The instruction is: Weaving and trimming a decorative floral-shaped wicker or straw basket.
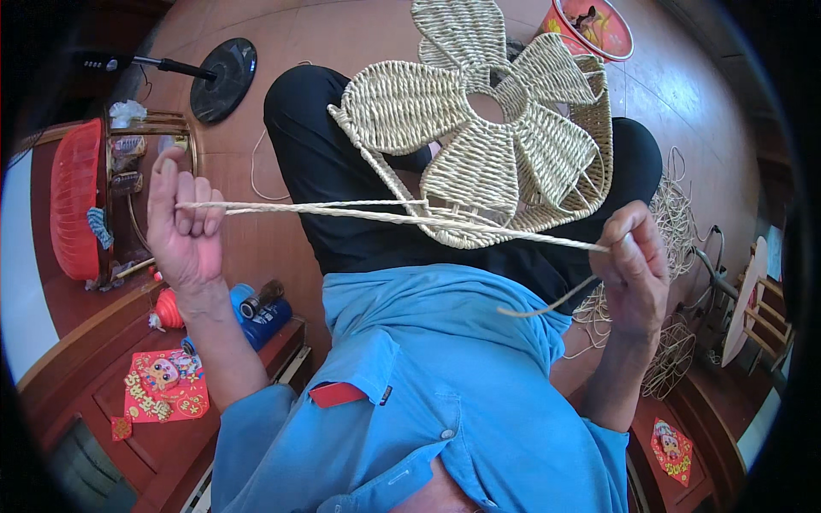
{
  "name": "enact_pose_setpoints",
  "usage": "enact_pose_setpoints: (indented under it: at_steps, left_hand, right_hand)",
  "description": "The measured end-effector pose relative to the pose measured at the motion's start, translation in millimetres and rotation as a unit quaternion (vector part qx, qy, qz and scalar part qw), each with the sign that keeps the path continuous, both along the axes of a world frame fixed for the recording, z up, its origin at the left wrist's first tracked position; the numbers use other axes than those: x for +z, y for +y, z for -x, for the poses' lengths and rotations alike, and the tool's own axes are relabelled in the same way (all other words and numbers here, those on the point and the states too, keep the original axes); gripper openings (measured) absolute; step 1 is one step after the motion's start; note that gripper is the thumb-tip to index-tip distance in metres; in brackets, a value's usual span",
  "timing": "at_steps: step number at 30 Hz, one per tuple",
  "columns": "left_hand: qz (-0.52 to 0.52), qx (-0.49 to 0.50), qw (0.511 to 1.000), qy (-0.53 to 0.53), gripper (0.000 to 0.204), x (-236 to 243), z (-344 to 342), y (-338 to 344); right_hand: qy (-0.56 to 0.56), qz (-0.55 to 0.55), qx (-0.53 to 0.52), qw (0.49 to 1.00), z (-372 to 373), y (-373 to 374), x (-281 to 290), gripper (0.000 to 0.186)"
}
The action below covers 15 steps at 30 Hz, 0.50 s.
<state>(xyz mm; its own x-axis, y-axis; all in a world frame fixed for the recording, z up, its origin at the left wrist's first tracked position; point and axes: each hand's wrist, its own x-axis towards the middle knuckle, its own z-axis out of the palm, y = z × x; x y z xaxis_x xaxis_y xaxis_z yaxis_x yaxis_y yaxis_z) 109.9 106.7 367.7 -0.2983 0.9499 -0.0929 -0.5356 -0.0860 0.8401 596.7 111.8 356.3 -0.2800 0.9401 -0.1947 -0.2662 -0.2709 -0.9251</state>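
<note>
Across my lap lies a woven straw basket (590,137) with a large flower of woven petals (470,171) around a round central hole. A pale twisted straw cord (359,212) stretches taut above its near edge, from hand to hand. On the left, my left hand (184,222) is raised with fingers curled round the looped end of the cord. My right hand (634,256) pinches the other end between thumb and fingers, right of the basket. A loose cord tail (547,308) hangs from below this hand.
Tangled heaps of straw cord (676,214) lie on the floor at the right, near a small wooden chair (761,316). A red bin (629,43) stands at the far right. At the left are a round black stand base (224,81), a red plastic basket (75,201) and a blue bottle (269,323).
</note>
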Motion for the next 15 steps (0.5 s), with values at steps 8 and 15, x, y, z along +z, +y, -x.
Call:
enact_pose_setpoints:
  at_steps: [8,15]
  left_hand:
    - [0.141,0.193,0.9,0.364,0.025,-39.2,76.9,15.3]
    - [-0.024,-0.094,0.718,0.689,0.022,-4.2,-111.5,-5.1]
  right_hand:
    - [-0.047,0.07,0.091,0.992,21.8,-14.7,-2.6,0.014]
    - [-0.136,-0.027,0.116,0.983,91.3,-34.0,-14.8,0.012]
